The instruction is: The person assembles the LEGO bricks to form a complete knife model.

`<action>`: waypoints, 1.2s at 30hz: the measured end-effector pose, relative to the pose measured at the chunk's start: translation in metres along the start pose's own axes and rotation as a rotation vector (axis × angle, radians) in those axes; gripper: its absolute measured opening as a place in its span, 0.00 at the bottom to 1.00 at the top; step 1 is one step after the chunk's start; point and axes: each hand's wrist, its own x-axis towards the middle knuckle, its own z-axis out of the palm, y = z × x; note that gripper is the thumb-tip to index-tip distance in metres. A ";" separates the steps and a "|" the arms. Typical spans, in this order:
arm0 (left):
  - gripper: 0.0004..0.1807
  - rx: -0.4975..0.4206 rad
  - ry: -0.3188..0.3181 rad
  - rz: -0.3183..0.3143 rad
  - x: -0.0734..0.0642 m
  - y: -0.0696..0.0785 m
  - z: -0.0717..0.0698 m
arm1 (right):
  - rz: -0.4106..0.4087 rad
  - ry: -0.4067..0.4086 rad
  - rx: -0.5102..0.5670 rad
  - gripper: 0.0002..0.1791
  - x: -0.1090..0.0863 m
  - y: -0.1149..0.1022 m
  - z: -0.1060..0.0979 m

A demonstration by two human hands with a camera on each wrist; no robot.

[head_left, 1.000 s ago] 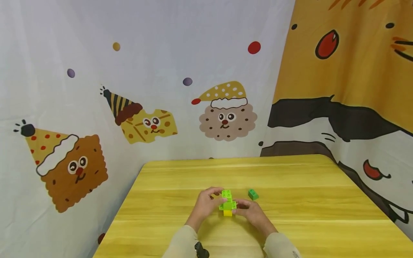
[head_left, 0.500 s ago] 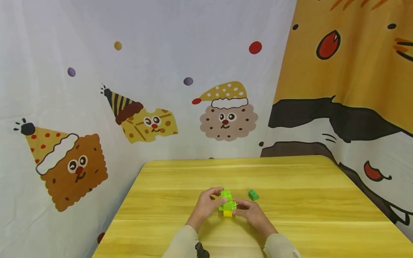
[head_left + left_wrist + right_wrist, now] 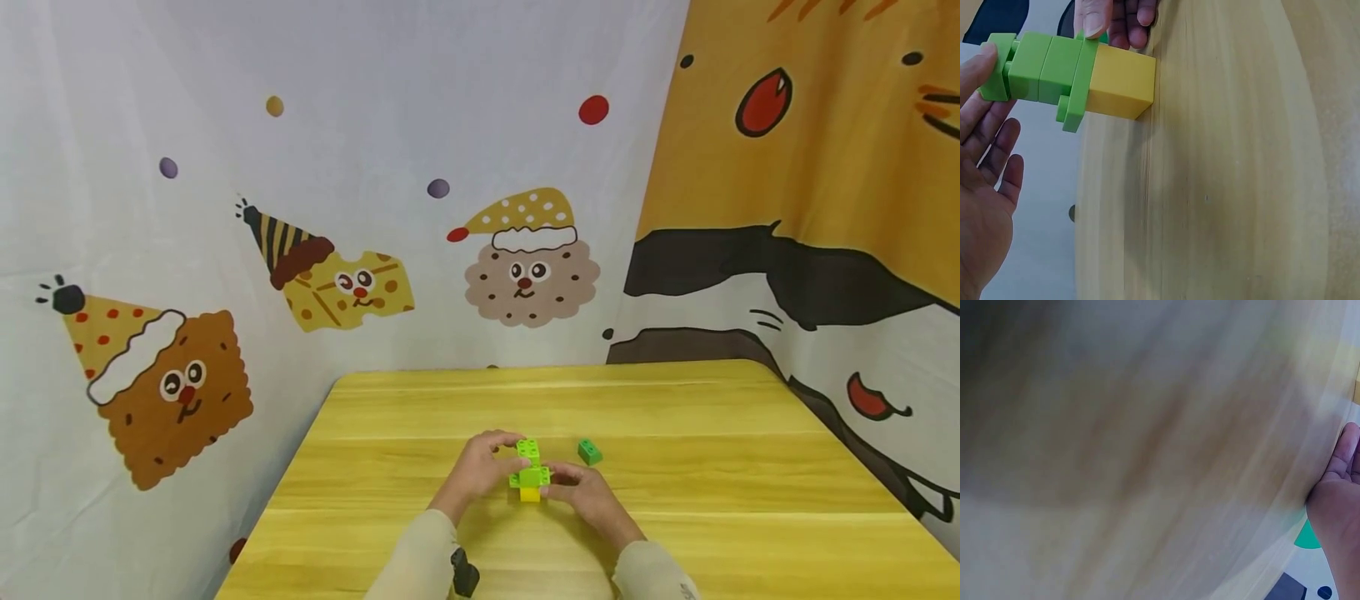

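A small tower of toy building blocks stands on the table, with a yellow block (image 3: 1121,81) at its base. Above the yellow come a wider light-green plate (image 3: 1082,81), stacked green blocks (image 3: 1044,69) and a top green block (image 3: 999,65). Studs show in a narrow gap under that top block. My left hand (image 3: 480,468) pinches the top block between thumb and fingers. From the other side my right hand (image 3: 588,497) holds the tower low down, its thumb at the wide plate. The right wrist view catches only part of the right hand (image 3: 1341,481).
A loose dark-green block (image 3: 589,452) lies on the wooden table (image 3: 420,408), just beyond the right hand. Behind the table hangs a white cloth (image 3: 360,125) printed with cartoon figures. A black device (image 3: 464,572) is strapped at the left wrist.
The top green block leaned left half a second ago and now sits straighter. My left hand has shifted slightly away from me with it. The right hand stays in place.
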 end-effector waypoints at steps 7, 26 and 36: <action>0.16 0.076 -0.032 0.014 0.000 0.002 -0.003 | 0.001 -0.008 0.004 0.27 0.001 0.002 -0.001; 0.19 0.113 -0.087 0.031 0.000 0.001 -0.006 | 0.016 -0.022 0.013 0.26 0.001 -0.001 -0.001; 0.19 -0.116 -0.024 0.013 0.001 -0.014 0.013 | 0.027 0.002 0.015 0.26 0.003 0.002 -0.002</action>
